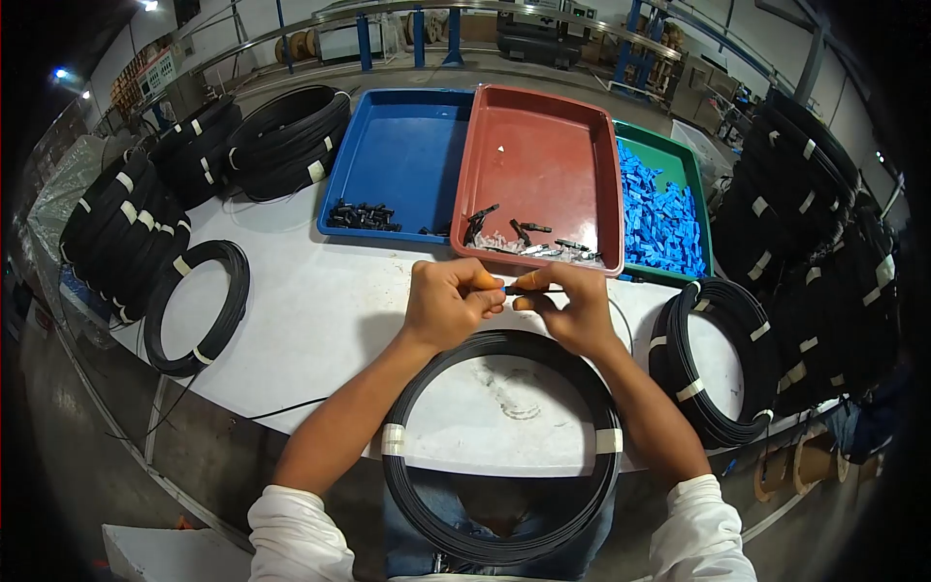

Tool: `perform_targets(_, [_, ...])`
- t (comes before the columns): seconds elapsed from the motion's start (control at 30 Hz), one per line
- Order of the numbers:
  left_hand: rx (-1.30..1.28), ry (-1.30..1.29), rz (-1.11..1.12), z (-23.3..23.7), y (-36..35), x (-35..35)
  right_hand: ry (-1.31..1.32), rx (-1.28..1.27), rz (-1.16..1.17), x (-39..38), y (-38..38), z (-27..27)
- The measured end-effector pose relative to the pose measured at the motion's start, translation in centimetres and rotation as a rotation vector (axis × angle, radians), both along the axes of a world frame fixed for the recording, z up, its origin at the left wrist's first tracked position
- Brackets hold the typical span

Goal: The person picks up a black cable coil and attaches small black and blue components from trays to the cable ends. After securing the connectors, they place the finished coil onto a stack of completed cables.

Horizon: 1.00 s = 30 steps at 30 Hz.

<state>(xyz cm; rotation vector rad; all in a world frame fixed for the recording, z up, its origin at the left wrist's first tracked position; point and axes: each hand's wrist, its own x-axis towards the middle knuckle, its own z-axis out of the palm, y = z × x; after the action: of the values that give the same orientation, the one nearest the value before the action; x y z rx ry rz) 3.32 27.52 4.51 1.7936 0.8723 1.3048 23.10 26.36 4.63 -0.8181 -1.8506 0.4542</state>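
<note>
In the head view, my left hand (451, 306) pinches a small blue connector (504, 289), mostly hidden by the fingertips. My right hand (574, 308) is closed on the end of a thin black cable (543, 291), and the blue piece sits at that cable's tip, between both hands. Whether the two are fully joined is hidden. Below my hands, a coil of black cable (504, 553) bound with white tape overhangs the table's front edge and rests toward my lap.
Behind my hands stand a blue tray (402, 145) with black parts, a red tray (543, 145) with black and clear bits, and a green tray (684, 165) of blue connectors (659, 218). Taped cable coils lie at left (233, 301) and right (679, 378), with taller stacks beyond.
</note>
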Motion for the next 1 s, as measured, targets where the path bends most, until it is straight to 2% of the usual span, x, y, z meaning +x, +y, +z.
perform_targets(0.07, [-0.342, -0.242, -0.15, 0.4, 0.4, -0.1, -0.198, 0.429, -0.036, 0.2, -0.1, 0.2])
perform_targets(0.1, [-0.34, -0.244, -0.151, 0.7, 0.2, -0.1, -0.236, 0.592, -0.077, 0.0, -0.1, 0.4])
perform_targets(0.17, [-0.5, -0.297, -0.208, 1.0, -0.5, 0.0, -0.292, 0.625, -0.079, 0.2, -0.6, 0.9])
perform_targets(0.2, [-0.501, -0.297, -0.209, 0.9, -1.0, 0.2, -0.348, 0.655, -0.08, 0.2, -0.9, 1.2])
perform_targets(0.27, [0.204, 0.074, 0.1, 0.5, -1.8, 0.5, -0.365, 0.584, -0.096, 0.0, -1.2, 1.2])
perform_targets(0.3, [0.651, 0.132, 0.187, 0.6, -1.6, 0.5, -0.058, 0.152, 0.016, -0.1, -1.1, 0.8])
perform_targets(0.33, [0.903, 0.296, 0.193, 1.2, -1.9, 0.0, 0.252, -0.281, 0.125, -0.2, -1.1, 0.6])
perform_targets(0.4, [1.139, 0.405, 0.106, 1.8, -1.7, -0.2, 0.375, -0.647, 0.381, 1.2, -0.5, 1.6])
perform_targets(0.43, [1.14, 0.403, 0.107, 1.7, -1.8, -0.3, 0.363, -0.646, 0.377, 1.3, -0.4, 1.5])
perform_targets(0.5, [0.97, 0.376, 0.096, 1.5, -1.8, -0.4, 0.346, -0.642, 0.375, 1.2, -0.4, 1.0])
perform_targets(0.53, [0.967, 0.373, 0.098, 1.4, -1.8, -0.3, 0.26, -0.359, 0.248, 0.7, -0.7, 0.5])
perform_targets(0.57, [0.65, 0.225, 0.087, 1.2, -1.7, -0.2, 0.17, -0.076, 0.118, 0.2, -0.9, 0.3])
perform_targets(0.6, [0.332, 0.081, 0.071, 0.9, -1.6, -0.1, 0.053, 0.096, 0.035, -0.2, -1.5, 1.1])
perform_targets(0.63, [0.048, -0.077, -0.046, 0.6, -1.4, 0.0, -0.037, 0.274, -0.017, -0.1, -1.5, 1.1])
perform_targets(0.67, [0.048, -0.077, -0.046, 0.7, -1.4, 0.0, -0.127, 0.452, -0.067, -0.1, -1.4, 1.1])
perform_targets(0.7, [-0.178, -0.168, -0.115, 1.3, -1.6, 0.0, -0.125, 0.454, -0.065, 0.0, -1.5, 1.3])
perform_targets(0.73, [-0.404, -0.26, -0.183, 1.6, -1.7, 0.0, -0.199, 0.579, -0.082, 0.1, -1.7, 1.7])
perform_targets(0.77, [-0.461, -0.277, -0.191, 1.5, -1.7, 0.0, -0.273, 0.703, -0.1, 0.1, -1.8, 2.0])
perform_targets(0.8, [-0.46, -0.276, -0.191, 1.1, -1.7, 0.2, -0.272, 0.703, -0.101, 0.1, -1.9, 2.0])
perform_targets(0.87, [0.524, 0.099, 0.111, -0.1, -1.6, 0.4, -0.282, 0.449, -0.089, 0.0, -2.4, 1.7])
perform_targets(0.9, [0.848, 0.222, 0.167, 0.4, -1.6, -0.1, -0.057, 0.099, -0.032, -0.4, -2.6, 1.5])
perform_targets(0.93, [1.098, 0.299, 0.114, 1.3, -1.5, -0.5, -0.05, 0.095, -0.033, -0.3, -2.3, 1.1])
perform_targets(1.0, [1.257, 0.418, 0.054, 1.4, -1.5, -0.8, 0.428, -0.62, 0.351, 0.5, -1.2, 0.3])
